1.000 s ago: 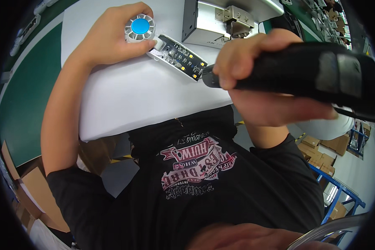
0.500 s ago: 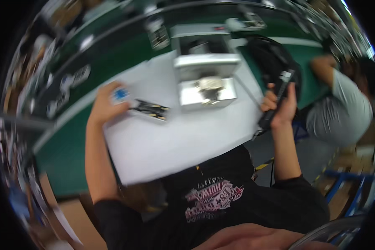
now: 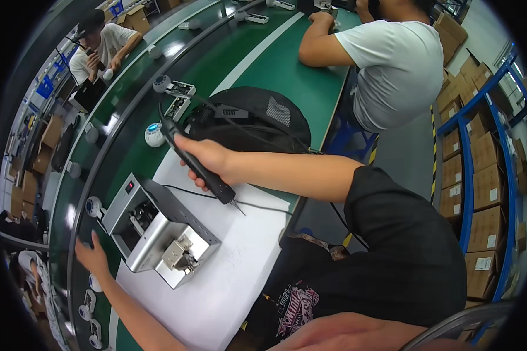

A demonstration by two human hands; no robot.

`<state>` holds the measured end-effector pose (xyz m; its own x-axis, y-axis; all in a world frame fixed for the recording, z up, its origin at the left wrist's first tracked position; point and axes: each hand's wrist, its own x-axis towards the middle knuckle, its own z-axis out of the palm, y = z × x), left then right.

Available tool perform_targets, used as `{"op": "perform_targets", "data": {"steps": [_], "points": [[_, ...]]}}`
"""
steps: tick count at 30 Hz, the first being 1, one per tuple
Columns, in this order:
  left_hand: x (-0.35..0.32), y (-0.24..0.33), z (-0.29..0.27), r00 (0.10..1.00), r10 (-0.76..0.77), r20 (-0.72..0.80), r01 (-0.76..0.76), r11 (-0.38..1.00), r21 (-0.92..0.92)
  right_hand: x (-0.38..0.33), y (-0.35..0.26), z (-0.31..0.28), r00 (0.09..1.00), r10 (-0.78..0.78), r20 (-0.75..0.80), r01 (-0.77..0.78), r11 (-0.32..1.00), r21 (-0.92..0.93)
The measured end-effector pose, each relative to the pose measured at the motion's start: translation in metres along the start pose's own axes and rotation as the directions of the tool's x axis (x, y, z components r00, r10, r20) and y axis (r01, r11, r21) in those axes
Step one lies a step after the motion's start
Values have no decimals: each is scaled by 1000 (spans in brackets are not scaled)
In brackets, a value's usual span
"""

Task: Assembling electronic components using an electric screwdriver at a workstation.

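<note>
My left hand (image 3: pixel 92 256) is empty, its fingers spread, over the green belt beside a silver screw feeder (image 3: pixel 146 225). Just beyond its fingertips, a white ball-headed device (image 3: pixel 93 206) lies partly hidden by the feeder. My right hand (image 3: pixel 212 162) grips a black electric screwdriver (image 3: pixel 202 172), its thin bit pointing down and toward me above the white sheet (image 3: pixel 249 234). Past the screwdriver's cord end sits another white ball-headed device (image 3: pixel 154 136) with a blue centre, joined to an open housing (image 3: pixel 177 109).
A black mesh-sided bag (image 3: pixel 263 114) lies behind my right forearm. Several similar devices line the belt (image 3: pixel 114 149). One person (image 3: pixel 386 64) sits at the far right of the bench, another (image 3: pixel 102 52) across the belt. Blue shelving (image 3: pixel 468 187) with cartons stands right.
The view has swung rightward. My left hand has let go of the ball-headed device and reached out past the feeder; my right hand still holds the screwdriver, now tilted with its bit down.
</note>
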<state>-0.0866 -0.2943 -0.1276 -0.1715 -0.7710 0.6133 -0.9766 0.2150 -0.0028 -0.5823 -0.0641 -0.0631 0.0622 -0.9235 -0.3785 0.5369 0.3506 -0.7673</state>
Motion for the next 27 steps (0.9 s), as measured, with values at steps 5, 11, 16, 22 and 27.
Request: {"op": "perform_targets", "data": {"steps": [5,11,16,22,27], "points": [[18,-61,86,916,-116,384,338,738,-585,30,25,2,996,84,-21,-85,995,-55],[39,3,67,925,26,380,304,552,-777,21,26,8,993,30,-115,-34,999,-36],[26,10,15,896,-195,398,436,546,-715,21,36,6,998,64,-3,-64,996,-57],[-55,-7,-67,911,-359,202,286,199,-937,-9,28,9,988,-152,5,151,983,101],[-147,48,-119,931,-187,315,342,135,-930,-86,10,-1,614,-408,676,267,913,309]]}}
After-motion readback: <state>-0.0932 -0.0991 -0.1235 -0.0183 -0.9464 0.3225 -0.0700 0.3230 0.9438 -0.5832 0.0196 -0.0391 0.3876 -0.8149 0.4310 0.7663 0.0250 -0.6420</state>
